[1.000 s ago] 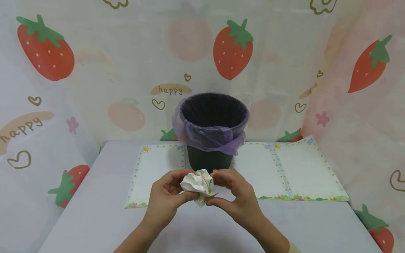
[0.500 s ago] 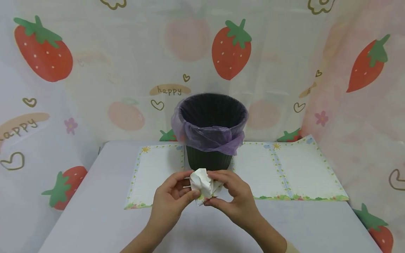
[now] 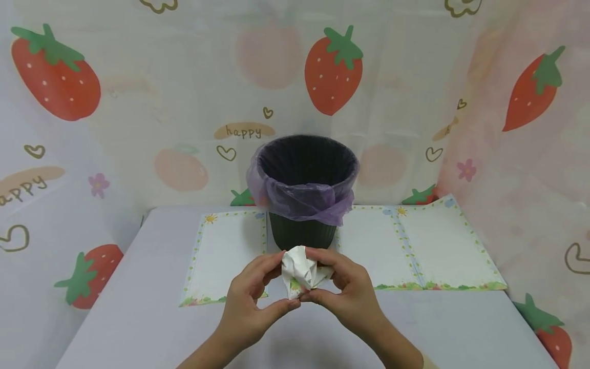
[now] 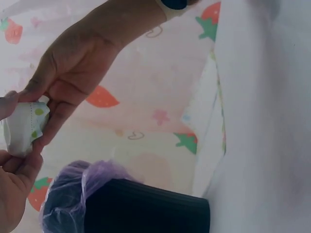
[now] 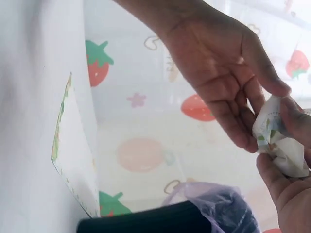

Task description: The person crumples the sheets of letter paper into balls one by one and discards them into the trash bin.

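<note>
A crumpled paper ball (image 3: 298,270), white with bits of green and yellow print, is held between both hands in the head view. My left hand (image 3: 252,297) pinches its left side, fingertips at the upper edge and thumb low at the front. From the other side my right hand (image 3: 348,287) grips it, thumb beneath and fingers behind. The right wrist view shows the left fingers and thumb touching the paper ball (image 5: 279,138). In the left wrist view the crumpled paper (image 4: 26,126) sits between the two hands, its printed border facing out.
Just beyond the hands stands a dark bin (image 3: 301,233) lined with a purple bag (image 3: 306,202). Flat sheets with printed borders lie on the white table: one sheet (image 3: 226,256) left of the bin, others (image 3: 454,246) right. A strawberry-patterned backdrop (image 3: 184,102) encloses the table.
The paper ball has been turned and pressed between the hands and has shifted slightly right. My left thumb has slid from the paper's front down to its lower edge.
</note>
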Action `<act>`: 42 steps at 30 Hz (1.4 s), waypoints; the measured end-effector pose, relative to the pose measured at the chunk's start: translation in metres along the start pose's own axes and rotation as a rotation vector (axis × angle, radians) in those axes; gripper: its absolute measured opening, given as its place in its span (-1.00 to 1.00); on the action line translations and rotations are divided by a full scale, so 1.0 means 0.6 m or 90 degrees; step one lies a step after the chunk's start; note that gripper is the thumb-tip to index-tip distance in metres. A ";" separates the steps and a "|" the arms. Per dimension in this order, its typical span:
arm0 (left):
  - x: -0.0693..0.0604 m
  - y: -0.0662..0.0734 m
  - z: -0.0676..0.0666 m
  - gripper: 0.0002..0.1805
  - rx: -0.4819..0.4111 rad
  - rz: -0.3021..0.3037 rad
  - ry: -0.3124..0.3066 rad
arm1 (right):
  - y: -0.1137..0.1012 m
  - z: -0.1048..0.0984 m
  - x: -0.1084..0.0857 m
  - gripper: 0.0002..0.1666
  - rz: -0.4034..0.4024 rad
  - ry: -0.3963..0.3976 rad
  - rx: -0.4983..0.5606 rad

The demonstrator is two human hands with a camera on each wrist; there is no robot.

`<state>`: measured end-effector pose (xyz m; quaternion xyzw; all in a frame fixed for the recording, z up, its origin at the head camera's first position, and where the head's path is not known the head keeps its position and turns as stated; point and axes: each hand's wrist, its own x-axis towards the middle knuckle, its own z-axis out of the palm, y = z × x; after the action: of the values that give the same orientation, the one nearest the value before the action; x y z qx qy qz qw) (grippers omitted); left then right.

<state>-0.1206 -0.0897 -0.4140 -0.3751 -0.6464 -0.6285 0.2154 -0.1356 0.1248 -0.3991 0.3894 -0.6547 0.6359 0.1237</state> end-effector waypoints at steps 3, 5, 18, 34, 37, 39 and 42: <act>-0.001 -0.001 0.001 -0.20 -0.016 0.014 0.013 | -0.003 0.008 -0.001 -0.21 -0.011 0.023 0.009; -0.002 0.002 0.003 -0.26 -0.020 0.003 0.025 | -0.003 0.014 -0.001 -0.25 -0.024 0.037 0.016; -0.005 0.008 -0.007 -0.62 -0.124 -0.218 0.080 | 0.009 0.029 -0.002 -0.62 -0.035 0.019 0.048; 0.009 0.003 -0.045 -0.59 -0.189 -0.363 0.001 | 0.020 -0.002 0.014 0.01 -0.093 -0.136 -0.129; 0.011 0.001 -0.045 -0.54 -0.183 -0.388 -0.009 | 0.024 -0.002 0.010 -0.03 -0.101 -0.128 -0.152; 0.012 0.000 -0.043 -0.51 -0.181 -0.414 -0.010 | 0.027 -0.001 0.008 -0.05 -0.107 -0.125 -0.154; 0.015 -0.001 -0.039 -0.46 -0.176 -0.451 -0.009 | 0.031 0.003 0.005 -0.05 -0.124 -0.118 -0.172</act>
<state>-0.1312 -0.1105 -0.4048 -0.1582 -0.6464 -0.7429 -0.0725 -0.1496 0.1200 -0.4110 0.4878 -0.7018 0.4888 0.1751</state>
